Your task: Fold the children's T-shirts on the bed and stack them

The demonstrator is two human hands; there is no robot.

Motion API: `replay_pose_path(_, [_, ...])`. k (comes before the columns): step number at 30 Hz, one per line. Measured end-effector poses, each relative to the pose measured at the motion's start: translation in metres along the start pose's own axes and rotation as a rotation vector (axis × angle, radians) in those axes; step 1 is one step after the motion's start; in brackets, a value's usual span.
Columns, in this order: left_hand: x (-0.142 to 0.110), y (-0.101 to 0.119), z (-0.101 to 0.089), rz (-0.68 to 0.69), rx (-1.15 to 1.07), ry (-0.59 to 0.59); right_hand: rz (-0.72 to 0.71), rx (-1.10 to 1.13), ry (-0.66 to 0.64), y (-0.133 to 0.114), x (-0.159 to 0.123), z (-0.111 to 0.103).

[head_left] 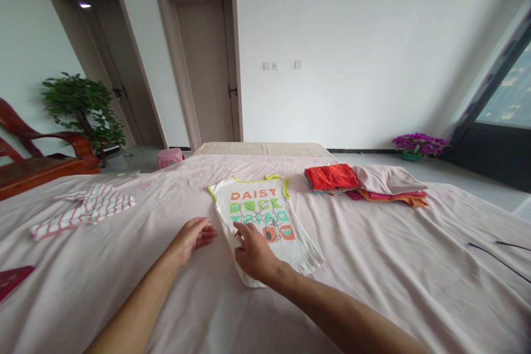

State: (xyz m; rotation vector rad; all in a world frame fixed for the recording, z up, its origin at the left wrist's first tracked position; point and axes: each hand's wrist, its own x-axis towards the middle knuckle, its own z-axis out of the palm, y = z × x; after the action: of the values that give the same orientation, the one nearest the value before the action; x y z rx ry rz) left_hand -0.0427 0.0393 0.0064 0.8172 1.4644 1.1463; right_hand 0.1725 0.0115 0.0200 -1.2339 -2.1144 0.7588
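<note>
Sleeveless top (265,207) beneath your right hand (256,253), its hold unclear | your left hand (196,239) loosely open alongside | apparently smoothing | next likely needs an edge pinched

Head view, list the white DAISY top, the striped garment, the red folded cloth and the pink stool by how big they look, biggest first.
1. White DAISY top
2. Striped garment
3. Red folded cloth
4. Pink stool, which stands farther back, so its true size is unsure
</note>
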Motion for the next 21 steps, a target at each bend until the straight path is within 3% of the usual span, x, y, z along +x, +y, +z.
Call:
replay_pose_path(3, [0.031, 0.018, -0.012, 0.028, -0.021, 0.13, 0.079, 0.119, -0.001, 0.012, -0.003, -0.004])
replay_pose_path(6, [0.066, 0.034, -0.013, 0.019, 0.0, 0.187, 0.104, 0.247, -0.035, 0.017, -0.009, -0.008])
replay_pose_path(11, [0.118, 0.05, 0.006, 0.003, 0.068, 0.216, 0.233, 0.322, -0.126, 0.015, -0.013, -0.019])
replay_pose_path(15, [0.153, 0.056, 0.024, -0.026, 0.199, 0.26, 0.148, 0.283, -0.123, 0.016, -0.018, -0.024])
replay_pose_path(21, [0.176, 0.059, 0.031, 0.08, 0.446, 0.331, 0.175, 0.405, -0.155, 0.026, -0.025, -0.019])
